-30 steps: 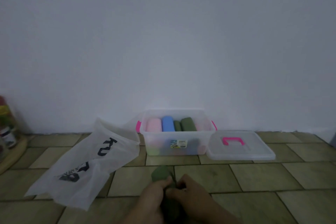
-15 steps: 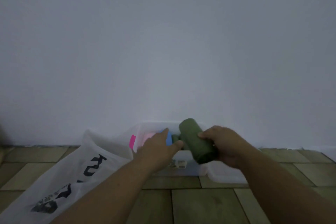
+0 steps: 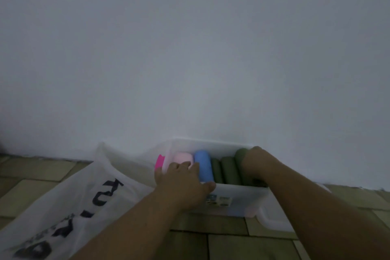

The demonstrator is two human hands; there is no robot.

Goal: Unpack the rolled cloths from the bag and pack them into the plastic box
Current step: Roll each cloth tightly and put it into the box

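A clear plastic box point(image 3: 234, 198) with pink handles stands against the wall. Inside lie a pink rolled cloth point(image 3: 183, 157), a blue one point(image 3: 203, 164) and dark green ones point(image 3: 228, 170). My right hand point(image 3: 254, 163) is inside the box at its right end, pressing down on a dark green rolled cloth point(image 3: 240, 153). My left hand point(image 3: 182, 181) rests on the box's front left rim, fingers spread over the pink and blue rolls. The white plastic bag point(image 3: 69, 207) with black lettering lies flat to the left.
The box's clear lid point(image 3: 272, 222) lies on the tiled floor point(image 3: 242, 245) to the right, mostly hidden by my right arm. A plain white wall point(image 3: 190, 48) rises right behind the box.
One second ago both hands held the green roll near me on the floor. They carried it forward over the box, and now it is down inside at the right end.
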